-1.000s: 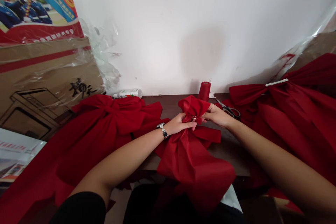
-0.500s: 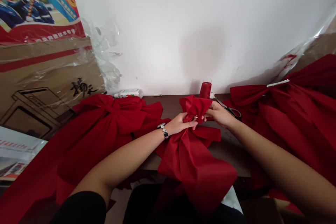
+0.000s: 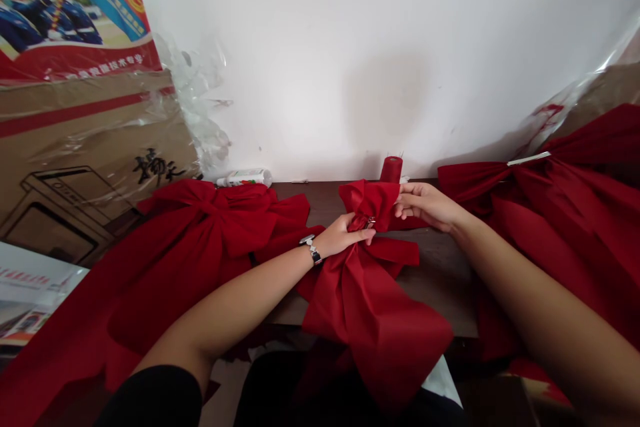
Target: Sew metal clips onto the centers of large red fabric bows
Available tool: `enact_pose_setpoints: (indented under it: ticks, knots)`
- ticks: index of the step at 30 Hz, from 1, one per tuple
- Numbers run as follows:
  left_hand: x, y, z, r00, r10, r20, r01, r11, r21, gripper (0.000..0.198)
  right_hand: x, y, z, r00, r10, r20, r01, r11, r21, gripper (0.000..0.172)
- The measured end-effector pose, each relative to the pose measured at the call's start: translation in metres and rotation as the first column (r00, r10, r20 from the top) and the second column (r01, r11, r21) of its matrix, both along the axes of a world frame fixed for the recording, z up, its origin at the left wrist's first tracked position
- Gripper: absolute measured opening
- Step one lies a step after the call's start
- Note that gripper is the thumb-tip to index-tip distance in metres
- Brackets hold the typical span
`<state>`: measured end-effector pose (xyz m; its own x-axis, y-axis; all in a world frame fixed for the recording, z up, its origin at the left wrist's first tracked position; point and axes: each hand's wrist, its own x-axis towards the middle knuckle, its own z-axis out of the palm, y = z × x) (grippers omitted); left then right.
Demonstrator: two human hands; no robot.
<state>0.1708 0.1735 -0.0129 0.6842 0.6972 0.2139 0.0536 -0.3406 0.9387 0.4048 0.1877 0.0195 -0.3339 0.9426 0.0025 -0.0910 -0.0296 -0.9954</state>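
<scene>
Corrugated brown cardboard box (image 3: 90, 127), wrapped in crinkled clear plastic film (image 3: 203, 103). White plastic tube (image 3: 244, 177), lying at the back of a dark wooden table (image 3: 440, 273). Large red fabric bow (image 3: 215, 227), matte and softly pleated, spread across the table's left end. Left hand (image 3: 343, 235), with metal-link wristwatch (image 3: 311, 249): curled fingers (image 3: 353, 230) nearly closed around the gathered neck of the next bow. Centre red bow (image 3: 370, 210): on the table's front part, loops bunched, broad tails draping over the front edge, small metal clip (image 3: 371, 221) at the knot. Red cylindrical spool (image 3: 391, 169), upright just behind the bow. Right hand (image 3: 425, 205): straightened fingers (image 3: 410, 199) open, tips touching the bow's right loop, no firm grip. Third red bow (image 3: 565, 213), pleated, with white strip at the knot, at far right.
</scene>
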Motion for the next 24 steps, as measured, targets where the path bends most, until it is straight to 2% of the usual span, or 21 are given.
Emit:
enact_pose_setpoints:
  ticks: [8,11,15,20,24]
  knots:
    - [0.000,0.000,0.002,0.999,0.036,-0.022,-0.035,0.999,0.039,0.035,0.001,0.001,0.003,0.958,-0.152,-0.241,0.185,0.975,0.122,0.028]
    - [0.000,0.001,0.001,0.998,0.054,-0.010,-0.054,0.997,0.056,0.034,-0.006,-0.002,0.002,0.946,-0.164,-0.279,0.211,0.966,0.148,0.028]
    - [-0.001,0.001,0.000,0.997,0.073,0.005,-0.073,0.996,0.059,0.033,-0.019,-0.007,-0.001,0.923,-0.160,-0.350,0.211,0.971,0.112,0.031]
    - [0.000,0.000,0.001,0.998,0.058,-0.004,-0.057,0.997,0.051,0.035,-0.032,-0.014,-0.007,0.953,-0.135,-0.272,0.202,0.951,0.235,0.032]
    - [0.000,-0.002,0.004,0.999,0.046,-0.022,-0.045,0.998,0.054,0.037,-0.039,-0.015,-0.013,0.959,-0.144,-0.246,0.210,0.940,0.269,0.033]
